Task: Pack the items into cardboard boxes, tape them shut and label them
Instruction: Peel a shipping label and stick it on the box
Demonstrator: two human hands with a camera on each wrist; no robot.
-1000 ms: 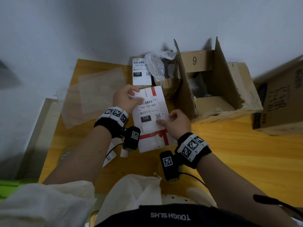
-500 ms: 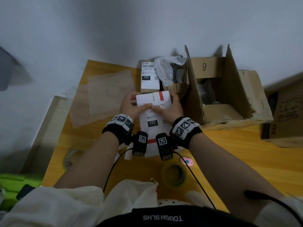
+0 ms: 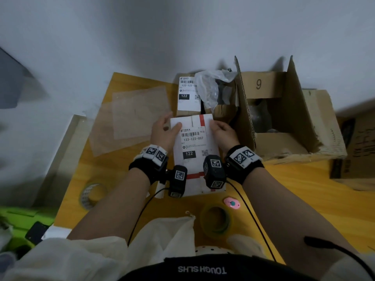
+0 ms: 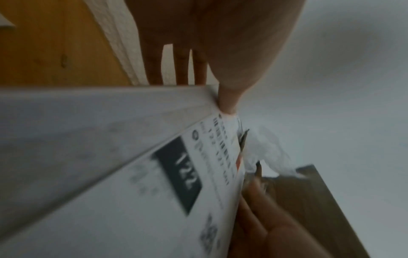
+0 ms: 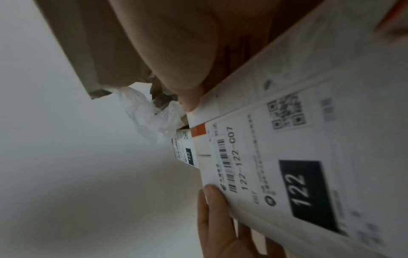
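Observation:
A white box (image 3: 195, 126) with red tape bands lies on the wooden table (image 3: 304, 189) in front of me, a shipping label (image 3: 192, 145) marked 122-122-C07 stuck on its top. My left hand (image 3: 164, 130) holds the far left edge, thumb on the label corner, fingers straight down the side (image 4: 176, 69). My right hand (image 3: 222, 130) grips the far right edge, thumb on the top (image 5: 176, 61). In the right wrist view the label (image 5: 287, 165) fills the frame, and the left thumb (image 5: 212, 200) touches its corner.
A small brown box with the same kind of label (image 3: 187, 94) stands just beyond, beside a crumpled plastic bag (image 3: 209, 88). A large open carton marked 9 (image 3: 284, 122) stands at the right. Tape rolls (image 3: 216, 220) (image 3: 91, 194), a pink cutter (image 3: 232, 203) and clear sheets (image 3: 132, 118) lie around.
My right hand left the label's lower right and moved up to the box's far right edge. The left hand shifted from the far left corner onto the left side.

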